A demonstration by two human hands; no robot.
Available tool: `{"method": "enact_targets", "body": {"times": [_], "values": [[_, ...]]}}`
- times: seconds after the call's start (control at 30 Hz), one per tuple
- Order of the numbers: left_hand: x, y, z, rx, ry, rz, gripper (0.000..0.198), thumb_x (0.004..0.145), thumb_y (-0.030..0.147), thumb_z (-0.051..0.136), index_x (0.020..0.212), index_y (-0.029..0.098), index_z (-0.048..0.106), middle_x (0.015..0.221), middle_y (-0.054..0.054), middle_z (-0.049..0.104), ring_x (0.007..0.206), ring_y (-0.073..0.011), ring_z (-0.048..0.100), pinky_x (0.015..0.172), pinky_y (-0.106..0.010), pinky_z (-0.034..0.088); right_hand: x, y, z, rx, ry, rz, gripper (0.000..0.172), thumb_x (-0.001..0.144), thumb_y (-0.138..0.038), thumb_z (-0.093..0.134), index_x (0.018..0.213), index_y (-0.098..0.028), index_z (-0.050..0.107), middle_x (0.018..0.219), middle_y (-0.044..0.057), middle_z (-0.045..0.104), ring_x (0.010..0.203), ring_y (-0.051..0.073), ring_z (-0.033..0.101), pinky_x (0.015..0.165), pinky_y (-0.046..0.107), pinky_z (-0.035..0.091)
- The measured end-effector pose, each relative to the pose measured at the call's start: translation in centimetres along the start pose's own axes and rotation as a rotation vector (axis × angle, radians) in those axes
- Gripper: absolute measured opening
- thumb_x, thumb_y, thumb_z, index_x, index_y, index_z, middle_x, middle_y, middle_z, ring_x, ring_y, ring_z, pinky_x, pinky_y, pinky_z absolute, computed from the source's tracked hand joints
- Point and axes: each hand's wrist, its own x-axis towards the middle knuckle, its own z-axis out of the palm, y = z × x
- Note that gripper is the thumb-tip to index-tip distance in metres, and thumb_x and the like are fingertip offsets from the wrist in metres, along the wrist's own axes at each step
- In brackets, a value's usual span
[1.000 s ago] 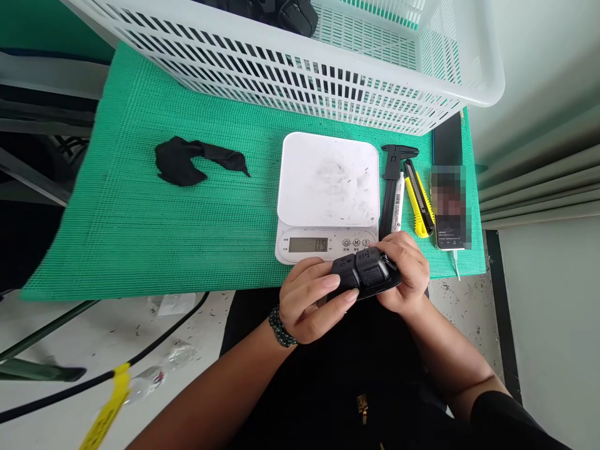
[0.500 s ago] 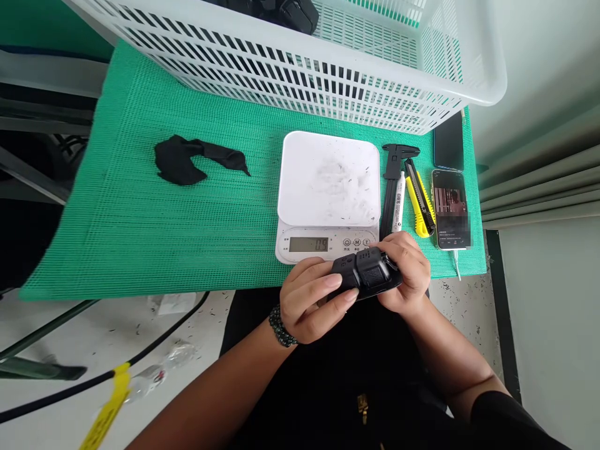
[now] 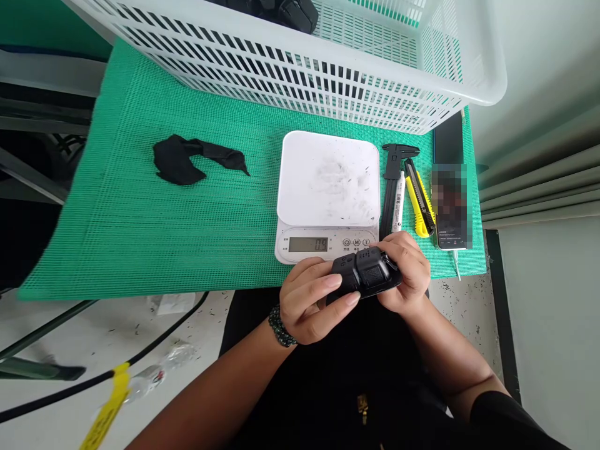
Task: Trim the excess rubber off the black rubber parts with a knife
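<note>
Both my hands hold one small black rubbery device (image 3: pixel 365 274) just in front of the table's near edge. My left hand (image 3: pixel 309 306) grips its left end with the fingers curled round it. My right hand (image 3: pixel 407 272) wraps its right end, thumb on top. Right behind the device stands a white digital scale (image 3: pixel 328 194) with a bare, dusty platform and a lit display. A crumpled black cloth (image 3: pixel 187 161) lies on the green mesh mat (image 3: pixel 140 219) to the left.
A large white slatted basket (image 3: pixel 300 69) with black items inside stands at the back. Right of the scale lie a black caliper (image 3: pixel 391 181), a white marker (image 3: pixel 398 203), a yellow utility knife (image 3: pixel 419 200) and a phone (image 3: pixel 450 203). Black cables and a yellow tag (image 3: pixel 107 406) lie lower left.
</note>
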Motion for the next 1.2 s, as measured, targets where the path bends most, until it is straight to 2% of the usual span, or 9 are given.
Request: {"method": "enact_targets", "body": {"times": [0.1, 0.17, 0.3, 0.37, 0.6, 0.83, 1.03, 1.2], "values": [[-0.1, 0.3, 0.0, 0.001, 0.010, 0.000, 0.042, 0.077, 0.035, 0.090, 0.114, 0.033, 0.070, 0.127, -0.007, 0.064, 0.091, -0.0229, 0.071, 0.069, -0.042, 0.065, 0.0, 0.0, 0.0, 0.002, 0.002, -0.002, 0.030, 0.085, -0.016, 0.056, 0.112, -0.021, 0.068, 0.079, 0.006, 0.070, 0.072, 0.023, 0.065, 0.065, 0.039, 0.054], [-0.1, 0.4, -0.2, 0.002, 0.063, 0.051, 0.043, 0.077, 0.031, 0.090, 0.115, 0.034, 0.069, 0.128, -0.007, 0.064, 0.091, -0.0226, 0.071, 0.070, -0.042, 0.065, 0.0, 0.1, 0.0, 0.005, 0.006, -0.002, 0.031, 0.086, -0.016, 0.055, 0.113, -0.021, 0.068, 0.080, 0.006, 0.070, 0.072, 0.023, 0.065, 0.065, 0.039, 0.054], [0.3, 0.0, -0.4, -0.021, 0.312, 0.324, 0.038, 0.079, 0.010, 0.080, 0.108, 0.030, 0.068, 0.126, -0.003, 0.062, 0.087, -0.0168, 0.071, 0.071, -0.037, 0.068, -0.1, 0.1, 0.0, 0.006, 0.001, -0.003, 0.032, 0.087, -0.017, 0.054, 0.115, -0.021, 0.069, 0.080, 0.006, 0.070, 0.073, 0.024, 0.066, 0.065, 0.039, 0.055], [0.7, -0.1, -0.4, -0.022, 0.372, 0.392, 0.035, 0.079, 0.005, 0.076, 0.104, 0.027, 0.067, 0.123, -0.003, 0.061, 0.086, -0.0157, 0.071, 0.071, -0.035, 0.069, -0.1, 0.1, 0.0, 0.002, 0.002, -0.007, 0.032, 0.087, -0.017, 0.054, 0.115, -0.021, 0.069, 0.080, 0.006, 0.070, 0.072, 0.024, 0.066, 0.065, 0.039, 0.055], [1.3, 0.1, -0.5, 0.035, 0.355, 0.389, 0.027, 0.089, 0.009, 0.069, 0.108, 0.028, 0.062, 0.111, -0.002, 0.060, 0.079, -0.0142, 0.070, 0.066, -0.032, 0.069, 0.0, 0.1, 0.0, -0.002, 0.006, -0.013, 0.031, 0.084, -0.014, 0.055, 0.113, -0.021, 0.067, 0.079, 0.006, 0.070, 0.072, 0.023, 0.065, 0.064, 0.038, 0.054], [1.7, 0.2, -0.4, 0.011, 0.365, 0.397, 0.028, 0.085, 0.003, 0.069, 0.101, 0.025, 0.062, 0.115, -0.004, 0.059, 0.084, -0.0149, 0.070, 0.068, -0.031, 0.068, 0.0, 0.1, 0.1, -0.003, 0.016, -0.015, 0.030, 0.085, -0.015, 0.055, 0.112, -0.021, 0.067, 0.080, 0.006, 0.070, 0.072, 0.023, 0.065, 0.064, 0.039, 0.054], [2.0, 0.7, -0.5, -0.077, 0.354, 0.371, 0.027, 0.089, 0.011, 0.068, 0.107, 0.030, 0.060, 0.114, -0.002, 0.056, 0.085, -0.0142, 0.070, 0.068, -0.030, 0.067, 0.0, 0.1, 0.1, 0.003, 0.011, -0.013, 0.031, 0.085, -0.014, 0.055, 0.112, -0.020, 0.067, 0.080, 0.006, 0.070, 0.073, 0.023, 0.065, 0.065, 0.039, 0.054], [2.6, 1.2, -1.1, -0.037, 0.287, 0.375, 0.025, 0.087, 0.007, 0.071, 0.104, 0.025, 0.065, 0.108, -0.002, 0.054, 0.090, -0.0179, 0.071, 0.067, -0.033, 0.064, 0.0, 0.0, 0.1, 0.001, 0.017, -0.005, 0.031, 0.084, -0.013, 0.055, 0.112, -0.020, 0.067, 0.080, 0.006, 0.070, 0.073, 0.023, 0.064, 0.065, 0.038, 0.054]]}}
